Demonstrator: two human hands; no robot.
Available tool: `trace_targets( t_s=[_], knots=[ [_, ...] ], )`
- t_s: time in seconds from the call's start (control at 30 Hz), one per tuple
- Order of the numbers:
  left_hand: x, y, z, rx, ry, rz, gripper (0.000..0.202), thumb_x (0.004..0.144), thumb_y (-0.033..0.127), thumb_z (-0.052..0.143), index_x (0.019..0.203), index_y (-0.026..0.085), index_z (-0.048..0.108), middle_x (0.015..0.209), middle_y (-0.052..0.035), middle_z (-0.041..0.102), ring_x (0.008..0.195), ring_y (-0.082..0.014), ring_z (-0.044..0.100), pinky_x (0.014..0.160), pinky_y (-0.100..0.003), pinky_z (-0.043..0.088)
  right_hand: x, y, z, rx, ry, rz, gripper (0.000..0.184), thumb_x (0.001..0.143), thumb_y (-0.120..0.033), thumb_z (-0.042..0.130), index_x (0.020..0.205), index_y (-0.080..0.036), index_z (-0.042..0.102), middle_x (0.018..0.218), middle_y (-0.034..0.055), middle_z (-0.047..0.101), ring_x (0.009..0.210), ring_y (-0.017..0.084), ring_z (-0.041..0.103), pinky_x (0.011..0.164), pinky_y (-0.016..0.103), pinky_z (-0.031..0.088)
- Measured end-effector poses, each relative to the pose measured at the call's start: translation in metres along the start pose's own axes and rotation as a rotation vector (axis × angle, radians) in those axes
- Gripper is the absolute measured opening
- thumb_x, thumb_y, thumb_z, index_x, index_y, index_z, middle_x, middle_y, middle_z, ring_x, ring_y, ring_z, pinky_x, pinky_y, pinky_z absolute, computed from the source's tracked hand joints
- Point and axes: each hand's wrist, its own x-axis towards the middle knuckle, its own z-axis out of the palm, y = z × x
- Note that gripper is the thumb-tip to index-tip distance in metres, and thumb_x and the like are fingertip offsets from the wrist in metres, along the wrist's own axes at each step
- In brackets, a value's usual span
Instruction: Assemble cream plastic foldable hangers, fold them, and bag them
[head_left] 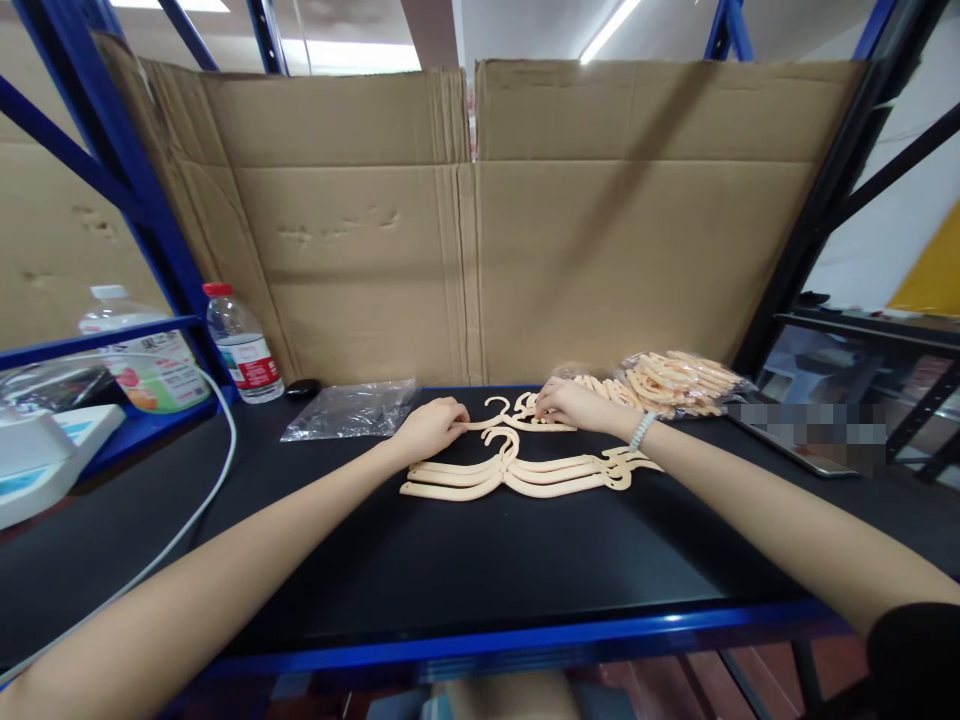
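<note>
Several cream-coloured hangers point(457, 490) lie stacked and overlapping at the middle of the black table point(480, 570), hooks toward the back. Just behind them is another hanger point(486, 424), pinched at its left arm by my left hand point(431, 430). Above the right arm of that rear hanger, my right hand point(576, 405) has its fingers curled down among hanger parts; the fingertips are partly hidden. Close to my right wrist, which wears a beaded bracelet point(642, 430), lie smaller hanger pieces point(619, 470) at the right end of the stack.
Bagged hangers point(675, 382) lie at the back right, with a flat tablet-like device point(802, 445) beside them. An empty clear plastic bag point(352, 410) and a water bottle point(244, 345) are at the back left. A white cable point(214, 480) crosses the left side. Cardboard point(360, 260) walls the back.
</note>
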Motion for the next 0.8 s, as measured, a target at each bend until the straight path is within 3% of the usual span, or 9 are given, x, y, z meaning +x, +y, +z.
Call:
trace_targets(
  t_s=[0.13, 0.3, 0.53, 0.8],
  knots=[
    [0.001, 0.003, -0.001, -0.030, 0.011, -0.021, 0.018, 0.093, 0.029, 0.059, 0.100, 0.013, 0.064, 0.103, -0.0064, 0.065, 0.095, -0.0207, 0.064, 0.085, -0.042, 0.053, -0.001, 0.000, 0.002, 0.073, 0.081, 0.025, 0.014, 0.082, -0.014, 0.062, 0.078, -0.020, 0.075, 0.094, 0.0087, 0.070, 0.091, 0.022, 0.059, 0.086, 0.038, 0.046],
    [0.000, 0.005, -0.008, -0.098, 0.052, -0.063, 0.019, 0.095, 0.030, 0.057, 0.099, 0.013, 0.063, 0.095, -0.0046, 0.066, 0.084, -0.0179, 0.065, 0.078, -0.038, 0.054, -0.003, -0.002, -0.005, 0.216, 0.313, 0.146, 0.015, 0.085, -0.026, 0.061, 0.088, -0.021, 0.076, 0.100, 0.0088, 0.066, 0.096, 0.022, 0.059, 0.091, 0.040, 0.045],
    [-0.004, 0.009, -0.024, -0.163, 0.132, -0.092, 0.011, 0.093, 0.020, 0.051, 0.092, 0.016, 0.062, 0.076, -0.0019, 0.066, 0.071, -0.0179, 0.063, 0.066, -0.030, 0.047, -0.006, -0.008, -0.027, 0.551, 0.587, 0.370, 0.029, 0.078, -0.042, 0.067, 0.093, -0.018, 0.074, 0.086, 0.0071, 0.068, 0.075, 0.017, 0.060, 0.067, 0.031, 0.049],
    [-0.027, 0.020, -0.036, -0.219, 0.249, -0.068, 0.014, 0.091, 0.027, 0.044, 0.091, 0.020, 0.056, 0.086, -0.0047, 0.069, 0.078, -0.0223, 0.065, 0.069, -0.031, 0.046, -0.035, -0.040, -0.055, 0.897, 0.773, 0.446, 0.033, 0.076, -0.041, 0.070, 0.101, -0.019, 0.071, 0.060, -0.0041, 0.054, 0.053, 0.007, 0.045, 0.049, 0.021, 0.037]
  ],
)
